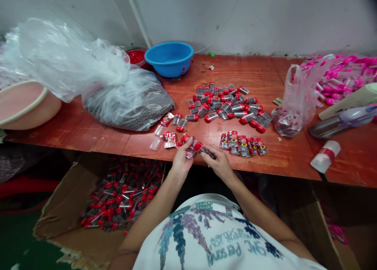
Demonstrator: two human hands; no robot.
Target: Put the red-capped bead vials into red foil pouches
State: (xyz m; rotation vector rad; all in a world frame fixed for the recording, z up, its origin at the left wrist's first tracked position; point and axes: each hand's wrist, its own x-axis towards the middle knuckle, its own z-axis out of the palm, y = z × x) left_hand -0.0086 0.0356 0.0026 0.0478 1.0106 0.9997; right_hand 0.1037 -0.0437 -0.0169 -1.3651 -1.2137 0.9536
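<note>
At the table's front edge, my left hand (183,157) pinches red printed wrappers (191,151). My right hand (219,162) grips a small clear bottle with a red cap (199,146), dark inside, its cap close to the wrappers. More red printed wrappers (170,140) and clear plastic pieces (155,144) lie to the left of my left hand. Just beyond my right hand sits a group of bottles in red printed wrappers (243,144). Behind, a loose pile of unwrapped red-capped bottles (226,103) spreads over the table (188,71).
On the left stand a clear bag of dark beads (129,105), a cream basin (28,109) and a blue basin (169,57). A knotted plastic bag (291,109), pink items (344,79) and a tumbler (338,122) are right. Below, a cardboard box (61,207) holds red-capped bottles.
</note>
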